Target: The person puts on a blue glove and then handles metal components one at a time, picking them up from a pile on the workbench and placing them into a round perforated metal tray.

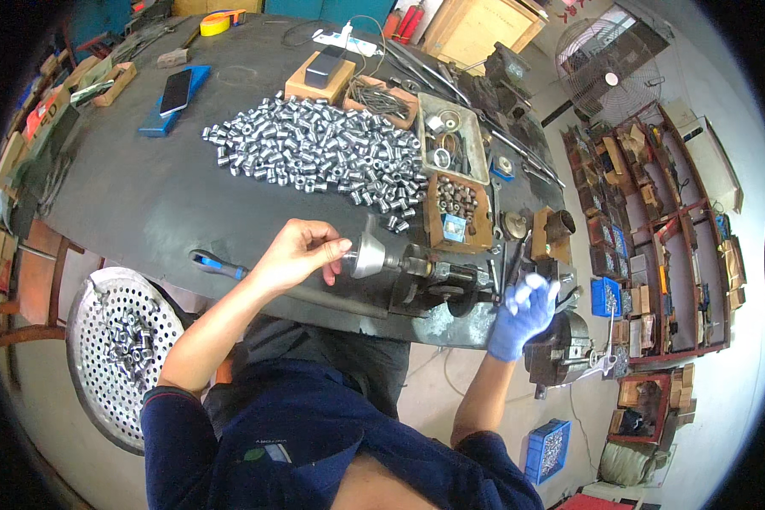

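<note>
On the workbench [136,183], the spindle fixture [440,274] was aligned left to right. Past its right end, the gloved right hand [525,313] was held loosely bent, grasp unclear. The left hand [300,253] was nearer the silver cone [367,257], fingertips curled at its left end; whether anything was pinched could not be told

left hand [304,252]: bare, fingers curled, thumb extended | right hand [523,319]: gloved, fingers loosely parted | hands well apart

Dk workbench [136,183], piled metal pcs [314,149], blue-hndl tool [221,266]
</note>
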